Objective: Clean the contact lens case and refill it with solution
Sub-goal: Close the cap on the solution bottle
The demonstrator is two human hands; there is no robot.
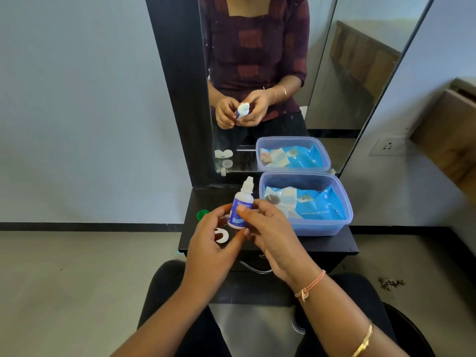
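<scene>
Green cap (202, 214) sits at the left edge of the black tabletop (322, 243), then the left hand (211, 243) curls loosely, gripping nothing, over the white lens case (222, 235), the right hand (268, 233) pinches the solution bottle (240, 210) upright, and a blue tub (306, 228) stands rightmost.

Both forearms are bare. The right hand (273, 235) has a thin peach thread tied at the wrist and a gold bangle further up. The legs seem to wear dark trousers.
</scene>
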